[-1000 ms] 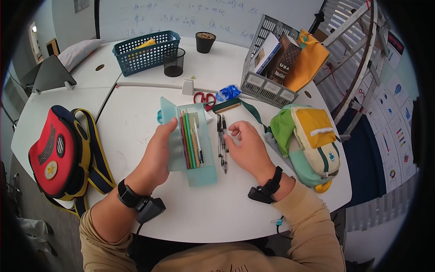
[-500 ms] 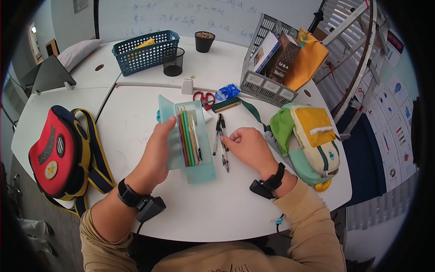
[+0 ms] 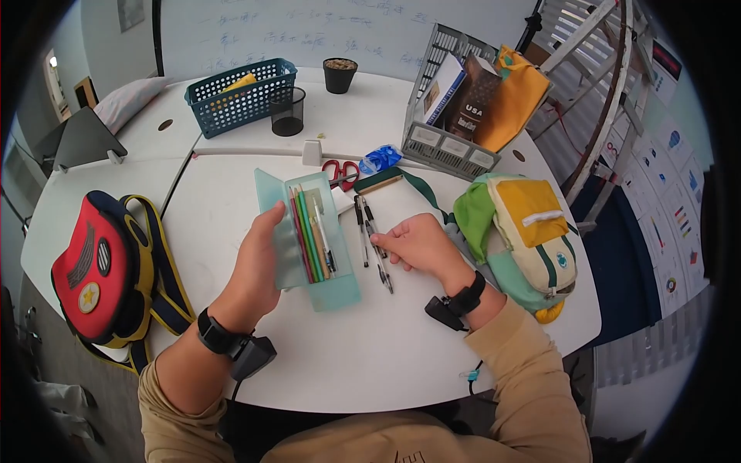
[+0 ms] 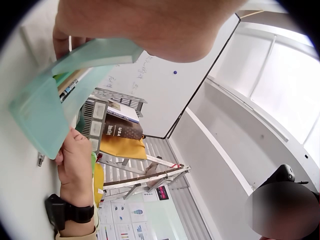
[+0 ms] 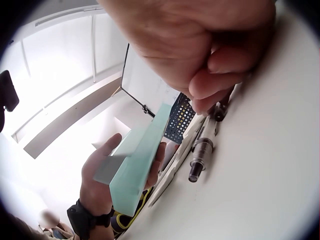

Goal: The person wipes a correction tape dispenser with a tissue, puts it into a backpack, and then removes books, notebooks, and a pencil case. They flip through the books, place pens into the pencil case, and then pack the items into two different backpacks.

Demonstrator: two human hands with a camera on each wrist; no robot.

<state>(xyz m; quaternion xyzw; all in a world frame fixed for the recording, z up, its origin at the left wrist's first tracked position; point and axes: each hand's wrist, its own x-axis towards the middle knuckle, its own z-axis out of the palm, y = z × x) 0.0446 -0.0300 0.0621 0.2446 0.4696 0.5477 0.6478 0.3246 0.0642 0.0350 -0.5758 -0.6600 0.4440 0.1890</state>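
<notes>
Right hand has closed onto pens (left hand holds pencil case)

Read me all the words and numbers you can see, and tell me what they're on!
"USA": the dark brown package in the gray crate; smaller writing below is blurred.
Whiteboard: handwriting, too faint to read.
Blue-and-white book: too small to read.
Wall posters: too small.
Beige top: print cut off, can't read it.

Head view downward, wrist views low, pencil case shared
</notes>
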